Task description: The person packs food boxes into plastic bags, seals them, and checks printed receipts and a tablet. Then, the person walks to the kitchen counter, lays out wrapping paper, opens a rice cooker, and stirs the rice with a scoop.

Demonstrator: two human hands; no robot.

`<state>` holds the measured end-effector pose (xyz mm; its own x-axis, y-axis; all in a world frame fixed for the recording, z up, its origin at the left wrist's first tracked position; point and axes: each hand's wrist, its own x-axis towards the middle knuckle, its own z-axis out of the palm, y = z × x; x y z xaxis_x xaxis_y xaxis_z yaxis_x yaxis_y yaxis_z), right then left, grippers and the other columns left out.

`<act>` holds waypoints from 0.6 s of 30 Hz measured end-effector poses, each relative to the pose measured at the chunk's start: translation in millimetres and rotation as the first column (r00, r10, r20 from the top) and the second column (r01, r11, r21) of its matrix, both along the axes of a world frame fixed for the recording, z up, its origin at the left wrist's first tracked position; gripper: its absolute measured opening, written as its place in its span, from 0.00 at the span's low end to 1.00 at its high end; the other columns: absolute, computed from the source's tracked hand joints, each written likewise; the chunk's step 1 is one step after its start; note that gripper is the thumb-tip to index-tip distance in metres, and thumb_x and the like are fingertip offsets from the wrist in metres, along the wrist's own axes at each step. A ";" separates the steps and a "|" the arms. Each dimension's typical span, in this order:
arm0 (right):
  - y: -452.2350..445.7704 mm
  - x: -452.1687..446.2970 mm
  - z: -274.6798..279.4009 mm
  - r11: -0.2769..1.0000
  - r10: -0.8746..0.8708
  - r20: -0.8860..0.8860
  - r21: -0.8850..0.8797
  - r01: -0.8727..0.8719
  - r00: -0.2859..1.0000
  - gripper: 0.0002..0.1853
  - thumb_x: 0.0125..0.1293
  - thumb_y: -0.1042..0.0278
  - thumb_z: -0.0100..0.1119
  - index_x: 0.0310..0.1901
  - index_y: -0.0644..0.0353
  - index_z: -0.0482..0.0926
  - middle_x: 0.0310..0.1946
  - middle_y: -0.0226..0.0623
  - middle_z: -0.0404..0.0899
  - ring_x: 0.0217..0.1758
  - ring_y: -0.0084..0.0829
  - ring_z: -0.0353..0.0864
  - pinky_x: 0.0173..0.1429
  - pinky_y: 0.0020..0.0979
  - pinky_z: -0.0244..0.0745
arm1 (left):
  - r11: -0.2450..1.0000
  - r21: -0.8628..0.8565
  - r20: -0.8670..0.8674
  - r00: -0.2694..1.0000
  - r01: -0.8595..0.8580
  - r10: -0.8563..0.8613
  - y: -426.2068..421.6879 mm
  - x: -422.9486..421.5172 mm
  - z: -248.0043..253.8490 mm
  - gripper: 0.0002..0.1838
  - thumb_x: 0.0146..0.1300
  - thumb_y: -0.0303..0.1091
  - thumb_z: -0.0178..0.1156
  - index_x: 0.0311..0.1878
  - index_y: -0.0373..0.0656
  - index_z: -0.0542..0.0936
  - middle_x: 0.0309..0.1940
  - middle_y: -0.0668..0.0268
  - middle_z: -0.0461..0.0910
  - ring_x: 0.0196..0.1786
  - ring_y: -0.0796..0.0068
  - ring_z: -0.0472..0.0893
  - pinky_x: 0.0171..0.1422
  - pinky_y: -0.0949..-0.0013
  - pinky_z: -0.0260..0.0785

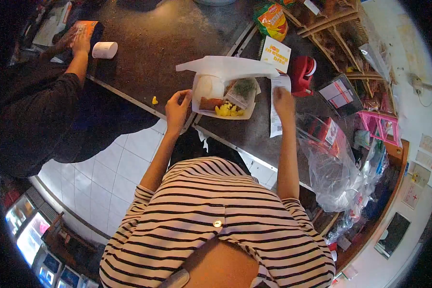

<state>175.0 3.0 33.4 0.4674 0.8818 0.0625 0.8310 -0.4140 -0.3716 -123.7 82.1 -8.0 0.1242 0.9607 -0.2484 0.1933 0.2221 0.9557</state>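
An open white takeaway box (248, 113) sits on the dark table in front of me. Inside it are yellow chunks (228, 110), a browned piece of food (210, 103), a white rounded mound (210, 87) and a clear packet with green contents (243, 90). Its white lid (225, 65) is folded back on the far side. My left hand (177, 109) pinches at the box's left edge with thumb and forefinger. To the right of the box, my right hand (284, 103) is closed over a long printed receipt (276, 126); its fingertips are partly hidden.
At the left, another person's hands (81, 39) rest on an orange box (87, 25) near a white cup (104, 50). A red tape dispenser (302, 77), a yellow-lettered card (275, 54), a snack bag (272, 21) and clear plastic bags (333, 173) crowd the right side.
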 end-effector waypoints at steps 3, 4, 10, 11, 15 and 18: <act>9.0 -16.2 -31.9 0.988 0.085 -0.478 -0.071 -0.135 0.874 0.24 0.58 0.49 0.51 0.25 0.68 0.75 0.16 0.43 0.73 0.20 0.32 0.74 0.28 0.33 0.68 | 1.000 0.009 -0.050 0.998 0.025 -0.025 -1.0 0.5 2.9 0.17 0.58 0.43 0.56 0.39 0.37 0.78 0.29 0.63 0.80 0.32 0.77 0.77 0.37 0.74 0.69; 12.8 -17.4 -38.7 0.980 0.152 -0.509 -0.035 -0.197 0.847 0.26 0.57 0.46 0.50 0.21 0.68 0.75 0.12 0.44 0.72 0.17 0.32 0.73 0.24 0.32 0.66 | 0.999 0.003 -0.069 0.997 0.034 -0.033 -0.2 1.3 4.8 0.17 0.58 0.42 0.56 0.39 0.37 0.78 0.30 0.63 0.80 0.32 0.77 0.78 0.37 0.74 0.69; 22.7 -6.0 -40.0 0.967 -0.062 -0.673 -0.224 -0.123 0.737 0.24 0.59 0.50 0.52 0.26 0.70 0.76 0.16 0.33 0.73 0.22 0.21 0.73 0.25 0.23 0.69 | 0.998 0.062 -0.106 0.994 0.025 -0.018 0.2 0.6 -2.7 0.18 0.58 0.43 0.56 0.39 0.36 0.78 0.30 0.62 0.80 0.33 0.78 0.77 0.37 0.74 0.68; 22.6 -6.9 -39.6 0.986 -0.067 -0.723 -0.156 -0.067 0.688 0.24 0.59 0.50 0.51 0.26 0.70 0.76 0.16 0.33 0.74 0.22 0.22 0.74 0.25 0.22 0.70 | 0.999 0.042 -0.093 0.996 0.020 -0.016 -0.7 1.6 2.7 0.18 0.58 0.44 0.56 0.39 0.36 0.78 0.30 0.62 0.80 0.32 0.78 0.77 0.37 0.74 0.68; 22.0 -18.2 -29.8 0.998 -0.029 -0.606 -0.067 -0.015 0.795 0.23 0.61 0.52 0.49 0.30 0.70 0.77 0.17 0.34 0.75 0.23 0.24 0.77 0.25 0.23 0.70 | 1.000 0.024 -0.106 0.994 0.008 -0.006 -4.9 4.6 12.6 0.18 0.58 0.43 0.56 0.39 0.35 0.78 0.29 0.61 0.79 0.32 0.79 0.76 0.37 0.74 0.68; 2.7 -54.3 -24.2 0.999 -0.033 -0.350 -0.023 0.027 0.936 0.21 0.60 0.53 0.50 0.28 0.68 0.77 0.20 0.44 0.76 0.23 0.38 0.77 0.29 0.32 0.69 | 0.999 -0.004 -0.164 0.986 0.033 -0.033 -7.4 3.8 18.2 0.18 0.57 0.42 0.57 0.40 0.35 0.77 0.33 0.59 0.79 0.33 0.77 0.77 0.38 0.73 0.69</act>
<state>120.7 5.6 9.2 0.4834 0.8664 -0.1252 0.6363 -0.4460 -0.6294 -119.9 74.7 10.2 0.1137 0.9565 -0.2688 0.3547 0.2136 0.9102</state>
